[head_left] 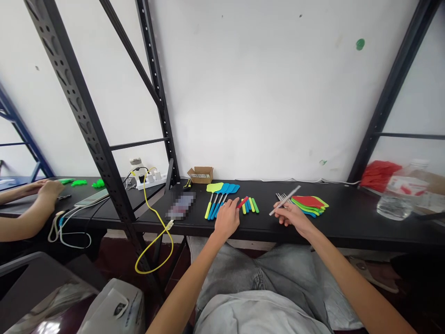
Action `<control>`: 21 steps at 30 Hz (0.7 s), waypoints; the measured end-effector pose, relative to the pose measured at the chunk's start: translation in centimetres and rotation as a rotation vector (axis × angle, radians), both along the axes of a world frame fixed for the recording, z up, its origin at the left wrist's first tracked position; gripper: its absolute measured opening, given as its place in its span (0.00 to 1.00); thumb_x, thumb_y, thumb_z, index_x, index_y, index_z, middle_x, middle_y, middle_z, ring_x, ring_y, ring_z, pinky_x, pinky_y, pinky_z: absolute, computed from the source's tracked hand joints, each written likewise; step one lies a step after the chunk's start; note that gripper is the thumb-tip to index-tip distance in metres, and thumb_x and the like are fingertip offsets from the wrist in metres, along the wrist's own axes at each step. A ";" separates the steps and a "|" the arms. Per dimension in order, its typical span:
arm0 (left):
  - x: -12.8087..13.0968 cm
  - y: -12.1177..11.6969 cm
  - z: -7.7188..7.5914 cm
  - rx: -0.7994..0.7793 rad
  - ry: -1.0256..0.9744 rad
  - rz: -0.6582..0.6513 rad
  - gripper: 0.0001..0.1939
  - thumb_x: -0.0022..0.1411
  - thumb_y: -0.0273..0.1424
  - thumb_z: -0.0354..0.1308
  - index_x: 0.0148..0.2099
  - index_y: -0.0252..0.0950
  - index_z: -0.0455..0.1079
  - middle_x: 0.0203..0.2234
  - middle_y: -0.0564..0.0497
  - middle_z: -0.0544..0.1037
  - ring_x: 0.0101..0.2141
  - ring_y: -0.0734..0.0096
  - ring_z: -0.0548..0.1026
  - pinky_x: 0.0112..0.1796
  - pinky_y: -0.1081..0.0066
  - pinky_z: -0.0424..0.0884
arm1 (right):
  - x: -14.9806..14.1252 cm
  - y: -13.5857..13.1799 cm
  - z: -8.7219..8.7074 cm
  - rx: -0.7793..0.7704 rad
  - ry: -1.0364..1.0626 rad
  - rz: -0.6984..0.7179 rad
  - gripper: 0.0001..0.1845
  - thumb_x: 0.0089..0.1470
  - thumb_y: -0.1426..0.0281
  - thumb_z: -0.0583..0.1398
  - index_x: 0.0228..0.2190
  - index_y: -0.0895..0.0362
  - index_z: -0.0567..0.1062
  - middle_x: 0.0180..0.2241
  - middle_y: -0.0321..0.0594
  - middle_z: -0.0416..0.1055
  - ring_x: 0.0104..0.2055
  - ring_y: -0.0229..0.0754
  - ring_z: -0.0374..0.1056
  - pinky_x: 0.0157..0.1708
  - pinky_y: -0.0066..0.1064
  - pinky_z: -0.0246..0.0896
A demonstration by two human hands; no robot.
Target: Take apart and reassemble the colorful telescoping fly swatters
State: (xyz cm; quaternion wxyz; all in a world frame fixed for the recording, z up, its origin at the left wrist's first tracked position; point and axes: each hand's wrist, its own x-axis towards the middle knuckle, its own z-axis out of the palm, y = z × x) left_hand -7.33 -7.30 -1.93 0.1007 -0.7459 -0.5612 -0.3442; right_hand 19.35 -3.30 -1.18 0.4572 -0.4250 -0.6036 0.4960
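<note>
Slantwise, the right hand (294,218) is pinching a silvery rod (287,199), its lower end jutting left of the fingers; the left hand (227,219) is grasping a red handle (243,202).

Workbench space, much like a small workshop.
Perforated black metal uprights (74,102) frame long black worktops (267,222) against a scuffed white wall (278,83); a loaded power strip (151,182), sorted spatula parts (308,204) and a person's arms (28,218) at the adjoining bench show shared handwork.

Tabletop (264,204) gap btwn loose handles (251,205) & rod (290,195), spatula heads (309,202) to R
</note>
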 end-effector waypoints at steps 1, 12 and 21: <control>0.0 0.0 0.0 0.008 0.006 -0.011 0.19 0.71 0.29 0.42 0.60 0.37 0.63 0.44 0.45 0.73 0.43 0.61 0.73 0.41 0.66 0.67 | 0.0 0.0 -0.1 0.003 0.024 -0.008 0.17 0.46 0.60 0.67 0.36 0.55 0.74 0.26 0.35 0.72 0.21 0.33 0.65 0.17 0.22 0.55; 1.1 -0.8 0.5 0.049 0.107 -0.106 0.11 0.67 0.24 0.48 0.47 0.39 0.68 0.41 0.48 0.71 0.41 0.62 0.69 0.41 0.64 0.64 | -0.8 -0.3 -0.1 -0.032 0.282 0.108 0.19 0.55 0.56 0.60 0.40 0.57 0.79 0.36 0.48 0.79 0.27 0.38 0.70 0.21 0.24 0.59; 1.2 -1.0 0.4 0.044 0.218 -0.098 0.13 0.65 0.21 0.48 0.47 0.39 0.67 0.41 0.48 0.71 0.41 0.61 0.67 0.41 0.63 0.63 | -1.3 -0.2 -0.7 0.021 0.237 0.144 0.16 0.54 0.57 0.62 0.38 0.56 0.73 0.35 0.46 0.79 0.26 0.38 0.71 0.21 0.25 0.58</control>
